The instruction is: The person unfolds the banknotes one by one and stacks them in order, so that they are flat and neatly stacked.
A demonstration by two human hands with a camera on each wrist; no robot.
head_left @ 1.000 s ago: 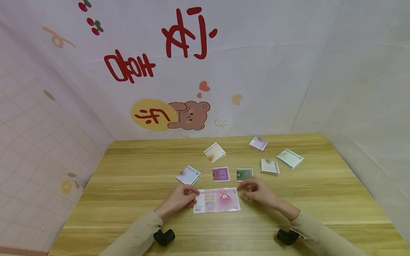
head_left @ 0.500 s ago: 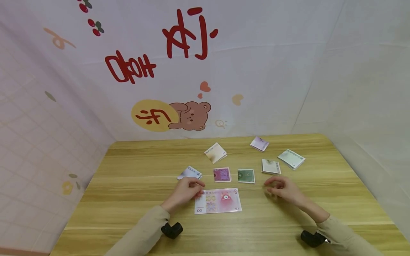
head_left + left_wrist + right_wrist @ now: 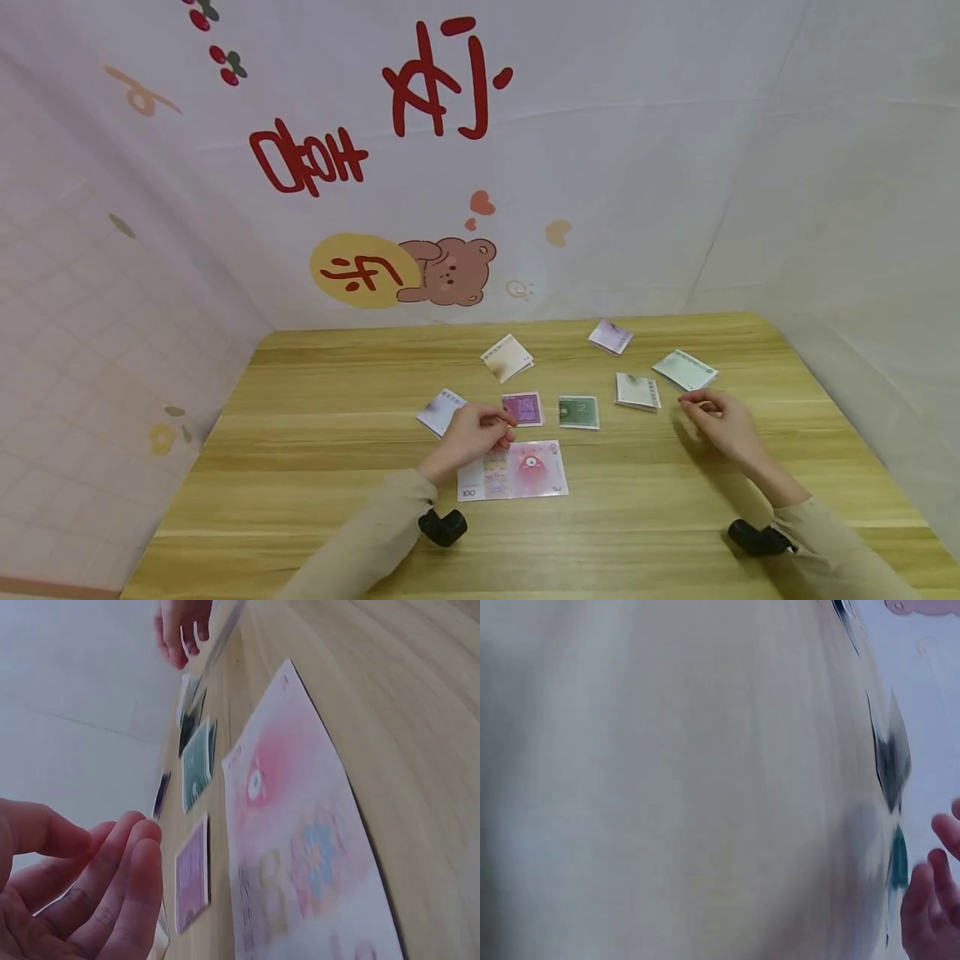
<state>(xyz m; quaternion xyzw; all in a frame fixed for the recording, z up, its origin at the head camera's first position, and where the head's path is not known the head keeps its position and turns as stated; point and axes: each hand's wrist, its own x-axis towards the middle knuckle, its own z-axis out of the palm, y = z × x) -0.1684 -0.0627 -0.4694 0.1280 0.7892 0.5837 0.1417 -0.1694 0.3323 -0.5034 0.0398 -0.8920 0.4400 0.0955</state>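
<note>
A pink 100 banknote (image 3: 536, 479) lies unfolded on the table. Over its upper left part hovers my left hand (image 3: 472, 433), fingers loosely bent; nothing shows between them in the left wrist view, where the purple folded banknote (image 3: 193, 874) lies just past the fingertips. My right hand (image 3: 723, 427) is off to the right, its relaxed fingertips near the lower edge of the pale green folded banknote (image 3: 684, 368). I cannot make out contact there. The right wrist view catches only part of those fingers (image 3: 919, 900), with no item in them.
More folded banknotes lie about: a bluish one (image 3: 438, 412), a dark green one (image 3: 578, 412), a greyish one (image 3: 637, 391), a tan one (image 3: 507, 357) and a lilac one (image 3: 611, 336). A printed cloth (image 3: 600, 167) hangs behind the wooden table (image 3: 315, 467).
My right hand has left the pink banknote's right end and moved right, towards the pale green one. My left hand has lifted from its left corner and shifted right over it.
</note>
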